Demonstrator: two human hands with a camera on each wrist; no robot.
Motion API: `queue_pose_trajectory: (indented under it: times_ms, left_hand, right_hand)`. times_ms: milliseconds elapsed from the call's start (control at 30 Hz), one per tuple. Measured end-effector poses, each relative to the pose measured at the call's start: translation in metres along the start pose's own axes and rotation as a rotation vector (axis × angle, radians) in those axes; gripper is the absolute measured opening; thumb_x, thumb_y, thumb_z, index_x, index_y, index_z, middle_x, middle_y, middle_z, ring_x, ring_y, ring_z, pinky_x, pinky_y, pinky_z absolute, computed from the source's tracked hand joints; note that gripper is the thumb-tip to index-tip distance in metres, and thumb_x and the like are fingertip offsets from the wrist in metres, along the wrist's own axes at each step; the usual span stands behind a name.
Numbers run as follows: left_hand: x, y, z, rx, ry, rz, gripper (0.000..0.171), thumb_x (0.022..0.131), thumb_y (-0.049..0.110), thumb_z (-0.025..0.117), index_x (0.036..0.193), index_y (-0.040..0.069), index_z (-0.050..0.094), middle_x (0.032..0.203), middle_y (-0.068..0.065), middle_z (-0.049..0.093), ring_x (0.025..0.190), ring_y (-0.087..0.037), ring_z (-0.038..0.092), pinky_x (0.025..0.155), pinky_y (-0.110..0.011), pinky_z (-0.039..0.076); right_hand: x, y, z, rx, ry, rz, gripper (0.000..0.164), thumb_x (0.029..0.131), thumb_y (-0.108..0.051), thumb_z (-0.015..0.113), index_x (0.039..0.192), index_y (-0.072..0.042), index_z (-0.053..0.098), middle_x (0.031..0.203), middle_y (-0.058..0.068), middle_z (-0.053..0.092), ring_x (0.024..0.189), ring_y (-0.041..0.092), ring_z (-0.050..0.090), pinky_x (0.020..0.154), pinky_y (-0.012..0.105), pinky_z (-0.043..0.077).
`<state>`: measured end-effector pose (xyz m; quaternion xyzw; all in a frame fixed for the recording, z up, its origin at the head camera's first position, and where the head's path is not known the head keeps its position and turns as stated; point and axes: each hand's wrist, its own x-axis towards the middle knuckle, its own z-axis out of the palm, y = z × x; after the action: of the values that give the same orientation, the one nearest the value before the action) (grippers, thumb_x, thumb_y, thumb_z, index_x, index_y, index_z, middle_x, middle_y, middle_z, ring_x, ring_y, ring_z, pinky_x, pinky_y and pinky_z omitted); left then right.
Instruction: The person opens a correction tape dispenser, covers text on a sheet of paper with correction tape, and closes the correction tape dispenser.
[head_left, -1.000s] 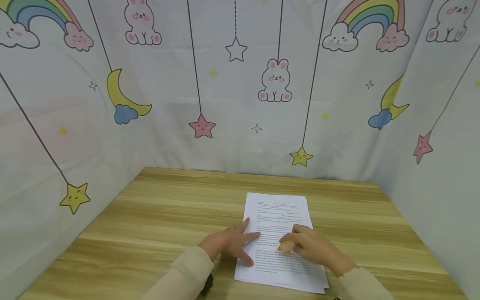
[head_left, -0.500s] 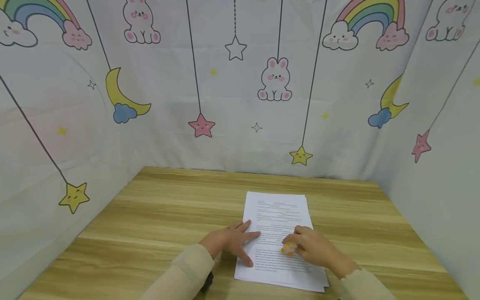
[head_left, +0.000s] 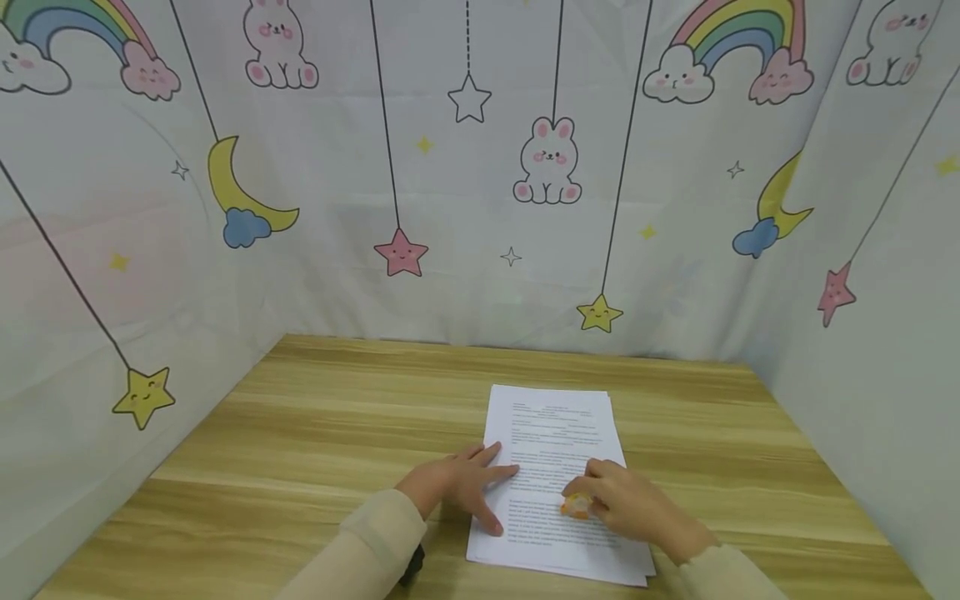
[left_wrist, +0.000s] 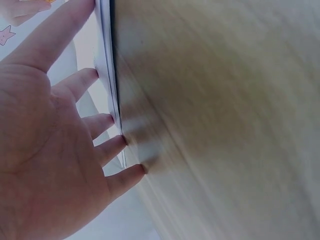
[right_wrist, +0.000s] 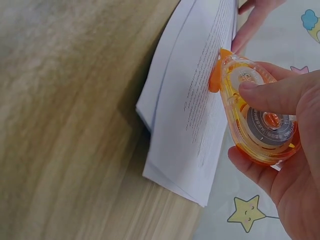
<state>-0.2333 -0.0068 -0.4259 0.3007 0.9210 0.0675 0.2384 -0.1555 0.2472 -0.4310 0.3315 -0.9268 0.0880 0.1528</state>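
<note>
An orange, see-through correction tape [right_wrist: 260, 117] is pinched between the thumb and fingers of my right hand [head_left: 637, 504], its tip low over the printed lines of the top sheet. Whether the tip touches the paper, I cannot tell. Several white sheets of paper [head_left: 558, 433] lie in a slightly uneven stack, their text facing up. On the stack's left edge my left hand [head_left: 468, 483] rests with fingers spread and straight. The left wrist view shows those fingertips [left_wrist: 132, 175] along the edge of the sheets and the table.
The wood-patterned table [head_left: 337, 400] extends around the sheets. White cloth walls [head_left: 330, 283] with printed bunnies, stars and rainbows enclose its back and sides. A small dark object [head_left: 412, 567] shows beneath my left forearm.
My right hand has moved a little to the right and nearer to me over the text, with the correction tape in it. The left hand has stayed on the sheets.
</note>
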Motion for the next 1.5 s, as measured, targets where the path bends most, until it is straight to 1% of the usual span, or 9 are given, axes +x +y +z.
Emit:
queue_pose_trajectory:
  times_ms: [100,233,367,500,667,967,1200,1433,1500]
  left_hand:
    - [-0.0002,0.0,0.0012,0.007,0.006,0.008,0.085,0.067,0.056,0.072,0.14,0.044,0.031,0.156,0.003,0.01,0.143,-0.028,0.009,0.108,-0.059,0.021]
    - [-0.0002,-0.0002,0.0017,0.01,0.008,0.011,0.085,0.068,0.056,0.072,0.14,0.044,0.03,0.156,0.003,0.011,0.143,-0.028,0.01,0.108,-0.059,0.021]
    - [0.0,-0.0001,0.0011,0.007,0.006,0.006,0.083,0.068,0.055,0.072,0.14,0.044,0.031,0.156,0.002,0.011,0.143,-0.028,0.01,0.108,-0.058,0.021]
    - [-0.0006,0.0003,0.0009,0.011,0.007,0.002,0.083,0.068,0.055,0.072,0.139,0.044,0.032,0.156,0.002,0.012,0.143,-0.028,0.011,0.108,-0.058,0.021]
    - [-0.001,0.0001,0.0015,0.014,0.006,0.005,0.083,0.068,0.056,0.072,0.139,0.044,0.032,0.156,0.002,0.012,0.143,-0.028,0.011,0.108,-0.058,0.022]
    - [0.0006,0.0,0.0022,0.003,0.006,0.008,0.083,0.068,0.055,0.072,0.139,0.044,0.032,0.156,0.003,0.012,0.143,-0.027,0.01,0.108,-0.058,0.022]
    - [0.0014,-0.0006,0.0025,-0.002,0.0,0.003,0.083,0.067,0.057,0.072,0.139,0.046,0.031,0.156,0.005,0.011,0.143,-0.025,0.009,0.108,-0.059,0.021]
    - [0.0009,-0.0011,0.0009,-0.006,-0.009,-0.001,0.083,0.068,0.057,0.071,0.139,0.045,0.031,0.156,0.004,0.011,0.143,-0.026,0.009,0.109,-0.057,0.02]
    - [0.0003,-0.0011,0.0005,-0.007,-0.012,-0.001,0.082,0.068,0.057,0.071,0.139,0.045,0.031,0.156,0.004,0.011,0.143,-0.026,0.01,0.11,-0.056,0.02]
  right_hand:
    - [-0.0002,-0.0012,0.0012,-0.023,-0.002,-0.004,0.031,0.07,-0.003,0.071,0.093,-0.024,0.067,0.077,-0.013,0.041,0.068,0.0,0.033,0.058,0.013,0.035]
    - [0.0007,-0.0027,0.0017,-0.057,-0.003,-0.037,0.03,0.07,-0.003,0.071,0.092,-0.023,0.065,0.077,-0.011,0.042,0.07,0.002,0.038,0.061,0.015,0.037]
    - [0.0022,-0.0042,0.0011,-0.096,0.001,-0.065,0.031,0.068,-0.003,0.071,0.09,-0.024,0.065,0.076,-0.01,0.043,0.07,0.005,0.042,0.059,0.016,0.038]
    - [0.0031,-0.0054,-0.0001,-0.128,0.008,-0.089,0.032,0.066,-0.004,0.073,0.09,-0.024,0.064,0.076,-0.009,0.042,0.068,0.006,0.043,0.057,0.015,0.037]
    - [0.0044,-0.0049,-0.0011,-0.145,0.007,-0.114,0.032,0.065,-0.005,0.073,0.089,-0.024,0.063,0.075,-0.009,0.04,0.067,0.005,0.041,0.058,0.014,0.036]
    - [0.0042,-0.0037,-0.002,-0.131,-0.011,-0.125,0.029,0.069,-0.006,0.072,0.091,-0.023,0.063,0.075,-0.01,0.039,0.065,0.003,0.035,0.057,0.013,0.032]
    - [0.0032,-0.0009,-0.0004,-0.15,0.007,-0.143,0.026,0.07,-0.008,0.072,0.089,-0.023,0.063,0.075,-0.009,0.04,0.065,0.004,0.037,0.056,0.013,0.033]
    - [-0.0004,0.0028,-0.0028,-0.166,0.019,-0.16,0.031,0.066,-0.005,0.073,0.088,-0.023,0.061,0.074,-0.009,0.038,0.064,0.004,0.036,0.056,0.013,0.032]
    - [-0.0016,0.0041,-0.0031,-0.181,0.025,-0.165,0.031,0.066,-0.006,0.074,0.088,-0.023,0.061,0.074,-0.009,0.039,0.063,0.004,0.036,0.056,0.013,0.032]
